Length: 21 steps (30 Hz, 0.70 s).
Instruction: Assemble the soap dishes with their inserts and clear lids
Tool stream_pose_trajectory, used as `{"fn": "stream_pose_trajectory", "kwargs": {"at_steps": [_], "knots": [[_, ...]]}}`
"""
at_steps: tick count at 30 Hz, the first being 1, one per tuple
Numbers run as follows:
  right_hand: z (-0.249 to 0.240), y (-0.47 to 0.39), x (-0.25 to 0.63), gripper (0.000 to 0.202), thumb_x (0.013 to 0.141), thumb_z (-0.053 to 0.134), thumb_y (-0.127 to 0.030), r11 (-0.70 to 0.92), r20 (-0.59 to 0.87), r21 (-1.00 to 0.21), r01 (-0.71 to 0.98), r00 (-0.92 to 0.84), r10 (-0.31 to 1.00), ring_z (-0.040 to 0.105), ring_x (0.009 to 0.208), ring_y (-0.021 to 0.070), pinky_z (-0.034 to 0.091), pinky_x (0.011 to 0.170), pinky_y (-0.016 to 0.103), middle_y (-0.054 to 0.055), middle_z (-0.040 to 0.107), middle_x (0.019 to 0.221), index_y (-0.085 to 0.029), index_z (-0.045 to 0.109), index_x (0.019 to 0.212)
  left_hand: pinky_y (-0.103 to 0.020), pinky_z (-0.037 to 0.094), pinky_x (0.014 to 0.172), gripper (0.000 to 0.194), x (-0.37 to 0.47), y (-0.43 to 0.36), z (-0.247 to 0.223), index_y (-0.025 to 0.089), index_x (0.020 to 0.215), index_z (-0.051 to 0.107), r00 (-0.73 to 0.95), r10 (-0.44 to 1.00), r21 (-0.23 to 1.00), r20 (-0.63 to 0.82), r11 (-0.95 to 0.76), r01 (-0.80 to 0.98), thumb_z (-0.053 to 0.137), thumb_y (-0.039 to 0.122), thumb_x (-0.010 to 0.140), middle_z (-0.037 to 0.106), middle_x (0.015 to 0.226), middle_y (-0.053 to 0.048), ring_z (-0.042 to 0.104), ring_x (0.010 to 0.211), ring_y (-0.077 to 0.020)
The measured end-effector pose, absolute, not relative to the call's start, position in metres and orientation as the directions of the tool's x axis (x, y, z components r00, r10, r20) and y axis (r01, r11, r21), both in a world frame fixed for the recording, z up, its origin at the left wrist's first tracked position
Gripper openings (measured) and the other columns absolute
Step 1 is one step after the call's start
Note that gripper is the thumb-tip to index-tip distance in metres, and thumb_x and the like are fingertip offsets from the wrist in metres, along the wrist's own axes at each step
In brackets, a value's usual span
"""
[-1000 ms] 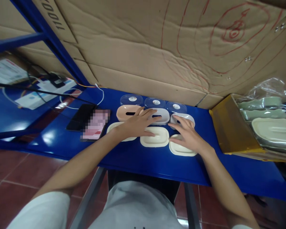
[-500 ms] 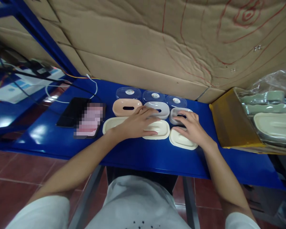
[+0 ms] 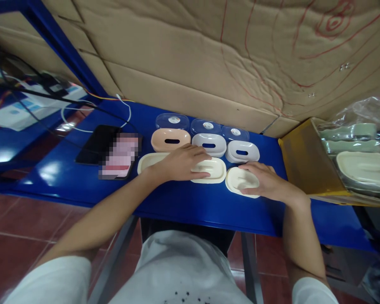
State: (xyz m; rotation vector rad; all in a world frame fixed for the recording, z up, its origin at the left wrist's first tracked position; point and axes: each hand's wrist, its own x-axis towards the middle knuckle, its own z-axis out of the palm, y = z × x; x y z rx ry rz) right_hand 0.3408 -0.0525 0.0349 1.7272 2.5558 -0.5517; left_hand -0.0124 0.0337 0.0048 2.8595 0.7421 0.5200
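Cream oval trays with raised rims lie in a front row on the blue table. My left hand [image 3: 182, 162] rests over the left end of the middle cream tray [image 3: 217, 171], fingers apart, and partly covers the left cream tray [image 3: 148, 160]. My right hand [image 3: 266, 181] spans the right cream tray [image 3: 237, 179], fingers at its far edge and thumb at its near edge. Behind them stand a peach oval box [image 3: 158, 141], a pale grey box [image 3: 220, 143] and a white box [image 3: 251, 150], each with a slot.
Clear plastic covers [image 3: 164, 121] with round stickers line the back. To the left lie a dark tablet-like device [image 3: 93, 145] and a phone [image 3: 122, 156]. A cardboard box [image 3: 307, 160] of wrapped pieces stands right. A cardboard wall [image 3: 177, 50] rises behind; cables [image 3: 129, 112] trail left.
My right hand has come back from the white box to the right cream tray, its wrist swinging outward, uncovering the white box. My left hand stays in nearly the same place.
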Motion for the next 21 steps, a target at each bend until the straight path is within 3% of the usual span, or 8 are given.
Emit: {"fn": "stream_pose_trajectory", "kwargs": {"at_steps": [6, 15, 18, 21], "knots": [[0.032, -0.056, 0.336, 0.085, 0.087, 0.082, -0.052, 0.399, -0.188, -0.304, 0.865, -0.465, 0.865, 0.054, 0.148, 0.0398, 0.044, 0.118, 0.060, 0.008, 0.058, 0.161, -0.038, 0.045, 0.162, -0.048, 0.047, 0.112, 0.064, -0.012, 0.029, 0.006, 0.021, 0.145, 0.066, 0.843, 0.494, 0.180, 0.214, -0.868, 0.463, 0.068, 0.066, 0.100, 0.070, 0.142, -0.014, 0.070, 0.122, -0.0342], [0.034, -0.052, 0.339, 0.083, 0.090, 0.080, -0.054, 0.385, -0.226, -0.339, 0.858, -0.471, 0.852, 0.056, 0.148, 0.0406, 0.048, 0.117, 0.061, 0.010, 0.057, 0.163, -0.037, 0.045, 0.164, -0.047, 0.048, 0.112, 0.063, -0.017, 0.032, 0.011, 0.020, 0.142, 0.068, 0.824, 0.516, 0.228, 0.232, -0.853, 0.469, 0.070, 0.066, 0.099, 0.071, 0.142, -0.014, 0.069, 0.128, -0.0340], [0.036, -0.050, 0.336, 0.074, 0.094, 0.077, -0.055, 0.407, -0.187, -0.342, 0.847, -0.485, 0.854, 0.059, 0.146, 0.0385, 0.050, 0.116, 0.060, 0.010, 0.061, 0.160, -0.035, 0.051, 0.159, -0.046, 0.048, 0.112, 0.062, -0.018, 0.032, 0.011, 0.019, 0.142, 0.067, 0.820, 0.521, 0.244, 0.237, -0.849, 0.469, 0.071, 0.063, 0.099, 0.071, 0.142, -0.014, 0.069, 0.128, -0.0334], [0.039, -0.045, 0.329, 0.048, 0.104, 0.066, -0.052, 0.477, -0.018, -0.353, 0.805, -0.516, 0.856, 0.064, 0.140, 0.0343, 0.051, 0.115, 0.056, 0.009, 0.069, 0.149, -0.032, 0.063, 0.147, -0.046, 0.048, 0.112, 0.062, -0.017, 0.033, 0.010, 0.018, 0.142, 0.067, 0.821, 0.524, 0.252, 0.229, -0.846, 0.469, 0.072, 0.062, 0.099, 0.072, 0.140, -0.013, 0.069, 0.127, -0.0331]]}}
